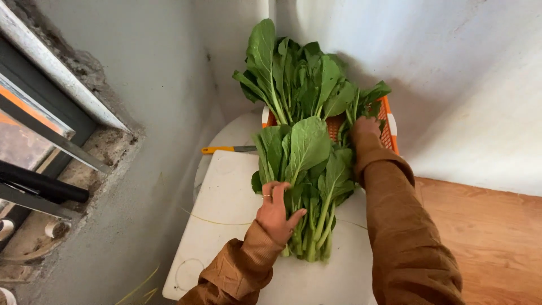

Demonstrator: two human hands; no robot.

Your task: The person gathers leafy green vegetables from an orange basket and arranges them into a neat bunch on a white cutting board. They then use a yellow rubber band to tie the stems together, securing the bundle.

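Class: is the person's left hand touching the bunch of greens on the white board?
Touching: the head view shows the left hand pressed flat onto the greens.

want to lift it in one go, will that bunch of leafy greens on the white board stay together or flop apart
The bunch of greens will probably flop: its broad thin leaves already fan out and droop. The stems look firmer and lie side by side under the left hand, so lifting there may hold it. No tie shows, so loose stalks could slide across the smooth white board.
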